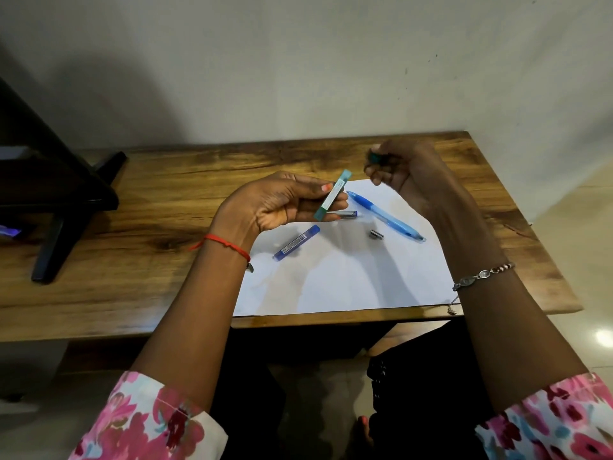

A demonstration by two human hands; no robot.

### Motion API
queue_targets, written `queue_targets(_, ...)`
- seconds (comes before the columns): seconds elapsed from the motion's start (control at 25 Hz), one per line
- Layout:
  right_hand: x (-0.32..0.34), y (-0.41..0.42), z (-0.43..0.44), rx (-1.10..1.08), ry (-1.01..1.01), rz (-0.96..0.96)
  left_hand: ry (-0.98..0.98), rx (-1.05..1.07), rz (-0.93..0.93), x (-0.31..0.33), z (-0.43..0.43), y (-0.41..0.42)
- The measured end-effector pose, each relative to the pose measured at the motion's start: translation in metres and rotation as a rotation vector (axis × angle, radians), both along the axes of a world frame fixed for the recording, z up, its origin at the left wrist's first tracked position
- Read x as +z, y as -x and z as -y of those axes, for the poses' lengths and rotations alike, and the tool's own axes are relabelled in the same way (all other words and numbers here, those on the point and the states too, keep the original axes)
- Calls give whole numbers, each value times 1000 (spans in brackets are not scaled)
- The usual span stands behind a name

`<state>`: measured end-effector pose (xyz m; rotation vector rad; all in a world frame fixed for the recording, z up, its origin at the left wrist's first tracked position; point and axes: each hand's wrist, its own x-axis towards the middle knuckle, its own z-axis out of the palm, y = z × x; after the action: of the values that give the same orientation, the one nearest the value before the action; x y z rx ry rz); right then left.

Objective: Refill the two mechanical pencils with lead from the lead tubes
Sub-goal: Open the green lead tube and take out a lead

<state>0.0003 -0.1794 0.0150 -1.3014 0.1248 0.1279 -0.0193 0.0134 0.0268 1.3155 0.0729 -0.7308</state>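
Teal tube [332, 195] — left hand [278, 204]; cap [374, 157] — right hand [409, 175].

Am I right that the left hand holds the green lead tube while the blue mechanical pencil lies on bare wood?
Not quite: the head view shows the blue mechanical pencil on the white paper; the left hand does hold the green lead tube.

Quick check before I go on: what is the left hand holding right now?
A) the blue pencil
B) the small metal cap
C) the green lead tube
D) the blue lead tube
C: the left hand pinches the green lead tube, while the blue lead tube, the blue pencil and the small metal cap lie on the white paper; the right hand pinches a small teal piece.
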Motion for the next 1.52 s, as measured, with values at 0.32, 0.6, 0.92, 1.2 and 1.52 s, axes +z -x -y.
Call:
queue_targets(0.32,-1,7,2,327,155,-117,-95,-31,13,-3,0,-3)
queue_targets(0.6,-4,7,6,332,120,-206,-146,-31,24,-5,2,-6)
queue_targets(0.92,-1,9,4,348,82,-286,-106,-3,-18,-3,3,-4)
queue_targets(1.2,-1,8,4,347,106,-299,-140,-47,6,-5,1,-6)
queue_targets(1.52,-1,9,3,346,105,-312,-119,-47,-7,-2,1,-5)
